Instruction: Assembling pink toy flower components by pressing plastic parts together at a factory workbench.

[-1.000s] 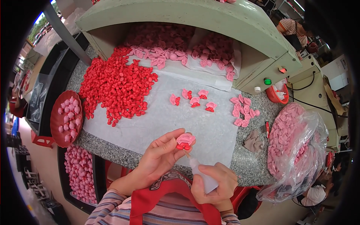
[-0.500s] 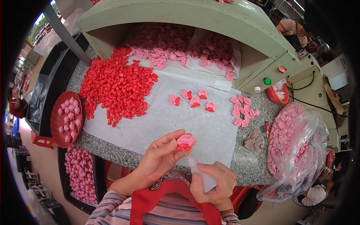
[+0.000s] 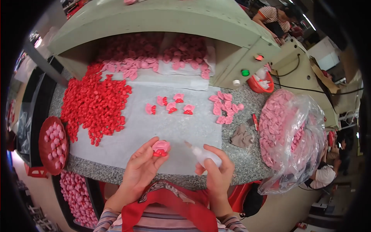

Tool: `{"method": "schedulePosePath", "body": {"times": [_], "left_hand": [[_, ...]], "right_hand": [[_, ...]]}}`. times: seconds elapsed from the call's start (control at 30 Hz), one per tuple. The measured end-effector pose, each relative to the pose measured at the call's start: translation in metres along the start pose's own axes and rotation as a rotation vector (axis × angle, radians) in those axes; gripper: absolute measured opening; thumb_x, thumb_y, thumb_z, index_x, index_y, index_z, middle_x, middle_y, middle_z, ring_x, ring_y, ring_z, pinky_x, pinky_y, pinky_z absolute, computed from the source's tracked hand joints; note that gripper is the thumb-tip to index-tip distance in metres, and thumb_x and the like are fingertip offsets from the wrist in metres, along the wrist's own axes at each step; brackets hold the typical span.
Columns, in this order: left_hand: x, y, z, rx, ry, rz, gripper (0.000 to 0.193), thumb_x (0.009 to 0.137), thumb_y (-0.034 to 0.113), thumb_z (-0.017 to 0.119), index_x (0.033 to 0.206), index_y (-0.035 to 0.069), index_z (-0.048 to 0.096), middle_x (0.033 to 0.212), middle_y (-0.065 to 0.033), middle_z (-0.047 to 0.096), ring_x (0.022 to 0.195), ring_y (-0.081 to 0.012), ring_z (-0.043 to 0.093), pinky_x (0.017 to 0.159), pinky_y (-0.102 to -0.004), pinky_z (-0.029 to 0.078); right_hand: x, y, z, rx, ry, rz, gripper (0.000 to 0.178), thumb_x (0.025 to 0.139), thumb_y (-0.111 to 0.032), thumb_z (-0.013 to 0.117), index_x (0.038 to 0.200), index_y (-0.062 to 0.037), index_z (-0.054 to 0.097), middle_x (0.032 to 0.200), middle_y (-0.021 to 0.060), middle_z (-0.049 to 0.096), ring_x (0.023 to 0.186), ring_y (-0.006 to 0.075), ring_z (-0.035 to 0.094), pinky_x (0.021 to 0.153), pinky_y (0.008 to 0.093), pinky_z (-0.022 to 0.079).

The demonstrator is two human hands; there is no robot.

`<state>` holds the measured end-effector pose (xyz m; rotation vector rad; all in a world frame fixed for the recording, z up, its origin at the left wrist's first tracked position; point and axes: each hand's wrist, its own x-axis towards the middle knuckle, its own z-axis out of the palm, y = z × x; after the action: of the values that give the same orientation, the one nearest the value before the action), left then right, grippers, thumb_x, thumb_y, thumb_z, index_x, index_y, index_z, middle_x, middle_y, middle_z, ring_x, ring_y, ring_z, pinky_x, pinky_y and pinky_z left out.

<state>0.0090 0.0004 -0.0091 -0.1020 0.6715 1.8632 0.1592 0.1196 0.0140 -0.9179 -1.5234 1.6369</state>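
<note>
Between its thumb and fingers, my left hand (image 3: 140,164) pinches a small pink plastic figure part with a red base (image 3: 160,148). My right hand (image 3: 216,170) is wrapped round a small translucent squeeze bottle (image 3: 205,156), whose thin nozzle points up and left toward the figure part without touching it. Beyond my hands, several similar pink-and-red pieces (image 3: 171,108) lie on the white paper sheet (image 3: 181,135). To their right is a cluster of loose pink parts (image 3: 225,106). A large heap of small red parts (image 3: 94,104) covers the left of the sheet.
A pale green metal housing (image 3: 166,19) with pink parts inside stands at the back. On the left are a red bowl (image 3: 42,150) and a black crate of pink balls (image 3: 79,197). A crumpled cloth (image 3: 242,136) and a plastic bag of pink parts (image 3: 276,131) lie right.
The bottle's nozzle has come away from the figure part, and the bottle is tilted more to the left. My view has shifted, so the bench appears further left.
</note>
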Motion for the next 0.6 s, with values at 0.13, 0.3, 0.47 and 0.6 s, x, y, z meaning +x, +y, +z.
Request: {"method": "schedulePosePath", "body": {"times": [0.13, 0.3, 0.47, 0.6], "left_hand": [[0.008, -0.008, 0.0, 0.026, 0.019, -0.041, 0.041, 0.086, 0.012, 0.051, 0.121, -0.002, 0.037, 0.114, -0.0168, 0.048, 0.109, -0.0291, 0.048, 0.093, -0.0365, 0.042], [0.008, -0.016, 0.009, 0.021, -0.006, -0.133, 0.041, 0.086, 0.013, 0.05, 0.121, -0.001, 0.036, 0.115, -0.016, 0.048, 0.109, -0.0288, 0.047, 0.093, -0.0364, 0.041], [0.008, -0.017, 0.01, 0.024, 0.016, -0.09, 0.04, 0.087, 0.012, 0.048, 0.121, -0.005, 0.037, 0.112, -0.0179, 0.05, 0.107, -0.0274, 0.05, 0.093, -0.0353, 0.042], [0.011, -0.013, 0.003, 0.021, 0.046, -0.076, 0.04, 0.087, 0.013, 0.048, 0.122, -0.005, 0.036, 0.112, -0.0179, 0.05, 0.107, -0.0273, 0.05, 0.093, -0.0349, 0.042]], "right_hand": [[0.034, 0.052, -0.045, 0.376, 0.099, 0.211, 0.03, 0.069, 0.003, 0.056, 0.098, -0.0003, 0.049, 0.086, 0.0104, 0.056, 0.065, 0.0176, 0.058, 0.057, 0.0293, 0.051], [0.1, 0.083, -0.074, -0.602, 0.267, -0.109, 0.023, 0.068, -0.01, 0.066, 0.088, -0.0024, 0.055, 0.074, 0.004, 0.055, 0.07, 0.0174, 0.059, 0.054, 0.0298, 0.047], [0.111, 0.074, -0.063, -1.149, 0.269, -0.496, 0.018, 0.067, -0.013, 0.07, 0.078, -0.0021, 0.062, 0.07, 0.0016, 0.056, 0.061, 0.0126, 0.055, 0.05, 0.0271, 0.043], [0.089, 0.056, -0.051, -0.32, 0.011, 0.39, 0.014, 0.066, -0.015, 0.069, 0.076, -0.0064, 0.065, 0.08, 0.008, 0.062, 0.063, 0.0229, 0.058, 0.055, 0.0336, 0.045]]}}
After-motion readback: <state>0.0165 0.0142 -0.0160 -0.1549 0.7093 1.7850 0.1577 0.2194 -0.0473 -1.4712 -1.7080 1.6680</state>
